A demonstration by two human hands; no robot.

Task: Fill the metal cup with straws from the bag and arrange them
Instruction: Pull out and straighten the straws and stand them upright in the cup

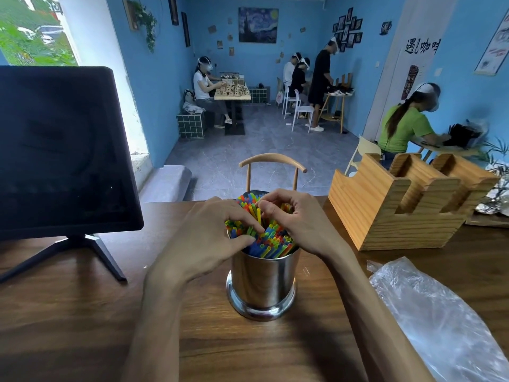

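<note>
On the near right of the table [82, 312] the bag [440, 312] lies flat and looks emptied, while at centre the metal cup [263, 282] is packed with straws [271, 241], so filling seems done and only tidying remains, the left hand [209, 235] and right hand [292, 216] resting curled fingers on the tips.

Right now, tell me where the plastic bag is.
In the head view, the plastic bag lies flat on the wooden table, right of the metal cup, near the wooden organizer.
</note>
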